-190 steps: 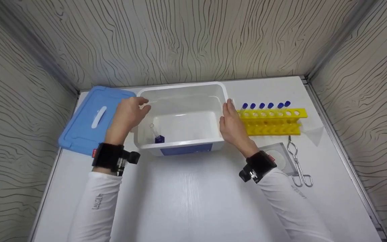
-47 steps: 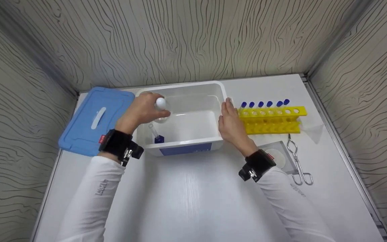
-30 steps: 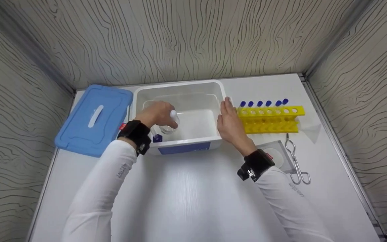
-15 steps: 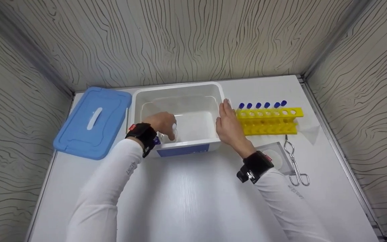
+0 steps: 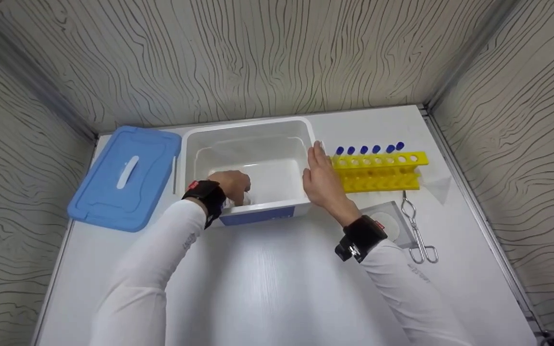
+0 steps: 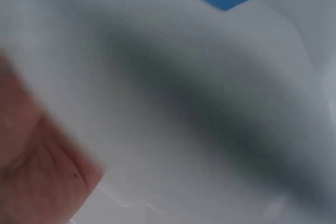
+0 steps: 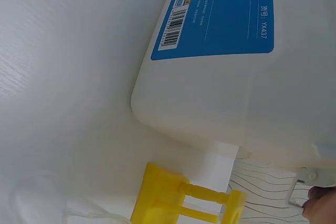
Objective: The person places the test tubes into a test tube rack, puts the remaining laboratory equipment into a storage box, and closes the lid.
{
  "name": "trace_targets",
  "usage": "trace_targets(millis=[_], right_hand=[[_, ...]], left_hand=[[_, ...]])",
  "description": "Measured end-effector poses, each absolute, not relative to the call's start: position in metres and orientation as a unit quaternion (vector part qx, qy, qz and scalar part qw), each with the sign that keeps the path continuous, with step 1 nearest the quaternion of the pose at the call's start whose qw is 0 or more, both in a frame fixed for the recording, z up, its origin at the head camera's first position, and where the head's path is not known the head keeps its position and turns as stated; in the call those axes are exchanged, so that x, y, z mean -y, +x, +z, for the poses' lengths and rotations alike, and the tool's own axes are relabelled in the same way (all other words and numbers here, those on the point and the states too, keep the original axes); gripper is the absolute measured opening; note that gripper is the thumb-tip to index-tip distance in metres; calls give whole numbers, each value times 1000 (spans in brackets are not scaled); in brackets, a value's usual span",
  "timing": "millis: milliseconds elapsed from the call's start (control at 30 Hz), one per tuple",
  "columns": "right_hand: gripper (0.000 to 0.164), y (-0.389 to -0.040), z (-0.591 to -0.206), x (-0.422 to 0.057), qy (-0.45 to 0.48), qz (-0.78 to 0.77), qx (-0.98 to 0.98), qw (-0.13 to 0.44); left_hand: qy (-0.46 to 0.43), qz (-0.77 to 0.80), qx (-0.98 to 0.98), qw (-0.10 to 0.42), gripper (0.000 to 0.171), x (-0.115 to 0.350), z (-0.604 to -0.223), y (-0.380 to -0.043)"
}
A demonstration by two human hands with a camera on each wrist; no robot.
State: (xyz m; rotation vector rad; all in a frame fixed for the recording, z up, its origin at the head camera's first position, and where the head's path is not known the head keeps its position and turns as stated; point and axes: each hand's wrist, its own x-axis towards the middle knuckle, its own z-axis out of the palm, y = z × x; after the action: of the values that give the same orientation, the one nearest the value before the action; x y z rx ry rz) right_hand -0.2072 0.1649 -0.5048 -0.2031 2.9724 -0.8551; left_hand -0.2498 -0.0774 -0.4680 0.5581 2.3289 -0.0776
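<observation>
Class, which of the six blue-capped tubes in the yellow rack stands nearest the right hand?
The leftmost tube in the head view, at the end of the rack beside the right hand; the other five tubes stand farther along the row.

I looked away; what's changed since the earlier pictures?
The left hand took hold of a clear vessel with a white round top and lowered it into the white plastic box, toward the near wall; little of it shows now. Unchanged: the right hand at the box's right rim, the blue plastic lid.
</observation>
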Motion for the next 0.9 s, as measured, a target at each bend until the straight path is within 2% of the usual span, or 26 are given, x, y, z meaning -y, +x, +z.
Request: trace_targets(millis=[267, 433, 667, 767, 900], right_hand=[[62, -206, -505, -162, -58, -275, -959, 35], [62, -207, -505, -163, -56, -273, -960, 24], [62, -209, -505, -160, -65, -277, -958, 29], [62, -210, -504, -159, -71, -279, -957, 23], [61, -212, -503, -161, -83, -279, -957, 10]], left_hand=[[237, -61, -896, 370, 45, 77, -477, -244], [245, -64, -898, 359, 41, 75, -476, -241], [268, -77, -899, 337, 17, 76, -475, -234], [250, -67, -900, 351, 25, 77, -475, -236], [198, -5, -904, 380, 53, 76, -469, -244]])
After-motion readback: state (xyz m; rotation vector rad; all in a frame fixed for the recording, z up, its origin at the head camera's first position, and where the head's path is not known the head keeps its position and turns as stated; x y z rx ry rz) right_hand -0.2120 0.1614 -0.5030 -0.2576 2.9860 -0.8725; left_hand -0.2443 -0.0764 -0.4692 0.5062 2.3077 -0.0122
